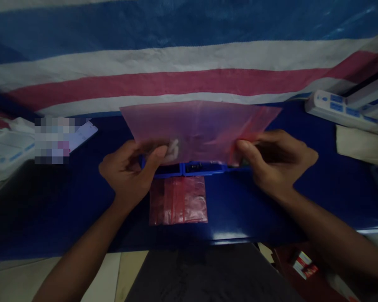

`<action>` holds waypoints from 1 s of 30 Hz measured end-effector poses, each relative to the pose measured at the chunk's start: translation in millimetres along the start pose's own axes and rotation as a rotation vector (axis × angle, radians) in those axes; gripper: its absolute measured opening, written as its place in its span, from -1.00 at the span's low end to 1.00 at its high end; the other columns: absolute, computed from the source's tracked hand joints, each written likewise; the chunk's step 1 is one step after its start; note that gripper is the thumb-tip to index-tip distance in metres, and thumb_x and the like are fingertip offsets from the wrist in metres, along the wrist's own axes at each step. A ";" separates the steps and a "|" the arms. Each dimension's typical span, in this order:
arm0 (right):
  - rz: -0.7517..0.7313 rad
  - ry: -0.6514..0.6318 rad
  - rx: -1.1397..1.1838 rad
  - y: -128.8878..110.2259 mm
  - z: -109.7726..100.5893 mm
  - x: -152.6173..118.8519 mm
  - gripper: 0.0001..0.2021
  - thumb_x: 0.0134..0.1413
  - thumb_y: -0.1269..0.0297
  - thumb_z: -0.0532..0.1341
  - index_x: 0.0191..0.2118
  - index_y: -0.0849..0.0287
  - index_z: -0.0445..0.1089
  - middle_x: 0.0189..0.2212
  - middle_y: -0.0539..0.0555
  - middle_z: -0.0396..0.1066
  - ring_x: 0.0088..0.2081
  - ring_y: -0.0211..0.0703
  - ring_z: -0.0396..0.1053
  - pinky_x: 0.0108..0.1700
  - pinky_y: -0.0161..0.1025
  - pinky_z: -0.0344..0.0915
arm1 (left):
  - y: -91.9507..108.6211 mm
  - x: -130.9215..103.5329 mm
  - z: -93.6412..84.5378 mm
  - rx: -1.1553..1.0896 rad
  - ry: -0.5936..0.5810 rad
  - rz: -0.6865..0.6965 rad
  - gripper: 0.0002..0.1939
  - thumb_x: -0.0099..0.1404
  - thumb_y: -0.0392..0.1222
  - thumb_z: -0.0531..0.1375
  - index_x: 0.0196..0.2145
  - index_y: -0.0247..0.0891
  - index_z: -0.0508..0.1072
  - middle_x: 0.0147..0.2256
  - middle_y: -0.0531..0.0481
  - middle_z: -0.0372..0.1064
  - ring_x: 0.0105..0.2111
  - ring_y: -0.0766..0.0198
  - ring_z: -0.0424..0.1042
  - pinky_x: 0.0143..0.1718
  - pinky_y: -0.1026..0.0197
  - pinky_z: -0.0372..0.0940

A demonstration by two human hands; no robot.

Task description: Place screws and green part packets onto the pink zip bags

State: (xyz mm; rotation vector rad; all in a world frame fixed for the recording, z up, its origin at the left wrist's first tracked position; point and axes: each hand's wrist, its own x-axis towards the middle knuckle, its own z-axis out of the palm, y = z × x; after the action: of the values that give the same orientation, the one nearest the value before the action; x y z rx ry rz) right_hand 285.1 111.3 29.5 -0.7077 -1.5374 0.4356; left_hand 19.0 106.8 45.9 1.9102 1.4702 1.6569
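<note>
A large translucent pink zip bag (201,130) is stretched between my two hands above the blue table. My left hand (129,167) pinches its left end, thumb in front, beside a small whitish shape (172,150) that shows at the bag's lower left; I cannot tell what that is. My right hand (274,159) grips the other end near the red zip strip, with the fingers behind the plastic. Partly covered by the bag, blue trays (204,173) hold small dark pieces. Nearer my body, smaller pink zip bags (179,201) lie flat on the table.
The dark blue table (233,214) reaches from side to side, with a striped sheet (189,58) behind it. A white power strip (340,107) and a beige cloth or paper (362,144) are at the right. White boxes (11,147) stand at the left.
</note>
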 end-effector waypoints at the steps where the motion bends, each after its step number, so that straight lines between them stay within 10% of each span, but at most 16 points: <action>1: 0.013 -0.039 0.023 -1.4 -1.5 3.0 -0.91 0.39 0.24 0.34 -0.15 0.01 0.64 -0.48 -0.08 0.59 -0.55 -0.27 0.49 -0.50 -0.33 0.44 | 2.1 -0.8 1.2 -0.030 0.006 -0.042 -0.78 0.37 0.11 0.41 -0.27 -0.05 0.67 -0.42 0.17 0.60 -0.55 0.32 0.52 -0.53 0.25 0.48; 4: 0.067 -0.332 0.169 -9.6 -3.1 10.8 -0.55 0.51 -0.06 0.13 -0.29 0.01 0.65 -0.20 0.11 0.65 -0.20 -0.05 0.63 -0.28 -0.12 0.60 | 10.6 -3.3 5.2 -0.166 -0.080 -0.146 -0.83 0.30 0.00 0.46 -0.31 -0.10 0.64 -0.47 0.17 0.56 -0.58 0.33 0.46 -0.59 0.31 0.37; 8: 0.214 -0.507 0.242 -18.7 5.6 6.9 -0.82 0.41 0.25 0.31 0.00 -0.01 0.67 0.28 0.19 0.41 0.25 0.05 0.45 0.15 0.04 0.56 | 17.6 -8.5 8.4 -0.230 -0.228 -0.214 -0.68 0.25 0.13 0.48 -0.38 -0.17 0.63 -0.50 0.08 0.52 -0.54 0.27 0.47 -0.57 0.29 0.37; 15: 0.304 -0.315 0.133 -15.4 17.6 -6.9 -0.71 0.25 0.47 0.40 0.03 0.03 0.65 -0.03 0.10 0.47 -0.10 -0.23 0.51 -0.17 -0.32 0.59 | 20.4 -8.1 7.3 -0.411 -0.453 -0.288 -0.27 0.37 0.55 0.15 -0.50 -0.18 0.59 -0.61 0.00 0.37 -0.57 0.21 0.41 -0.60 0.20 0.35; 20: 0.018 -0.288 -0.117 -22.2 19.9 -9.5 -0.66 0.32 0.52 0.30 0.13 0.10 0.55 0.01 0.15 0.49 -0.07 -0.17 0.53 -0.11 -0.19 0.58 | 6.9 11.2 -6.2 -0.163 -0.253 -0.252 -0.72 0.32 0.12 0.44 -0.21 -0.13 0.68 -0.34 0.08 0.64 -0.37 0.22 0.61 -0.40 0.25 0.50; 25: -0.536 -0.669 -0.272 -25.1 25.4 -32.3 -0.85 0.43 0.35 0.22 -0.07 0.22 0.55 -0.35 0.04 0.51 -0.39 -0.22 0.45 -0.45 -0.24 0.38 | -38.1 29.0 -19.9 0.136 -0.120 -0.083 -0.39 0.32 0.07 0.42 0.28 -0.04 0.49 -0.43 0.17 0.62 -0.43 0.16 0.60 -0.36 0.15 0.51; 30: -0.449 -1.118 -0.412 -20.9 32.6 -53.0 -0.55 0.49 0.00 0.16 0.27 0.16 0.42 -0.13 0.15 0.57 -0.35 -0.11 0.52 -0.46 -0.17 0.38 | -51.8 29.9 -19.0 0.508 -0.136 0.357 -0.68 0.44 -0.09 0.33 0.13 -0.07 0.61 0.13 -0.05 0.59 0.19 -0.14 0.53 0.14 -0.19 0.52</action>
State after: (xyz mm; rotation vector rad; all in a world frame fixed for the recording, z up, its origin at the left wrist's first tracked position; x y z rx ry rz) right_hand 248.4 65.3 0.3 -0.3800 -2.8221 0.1482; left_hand -28.3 146.6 34.6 2.6295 1.6900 1.3184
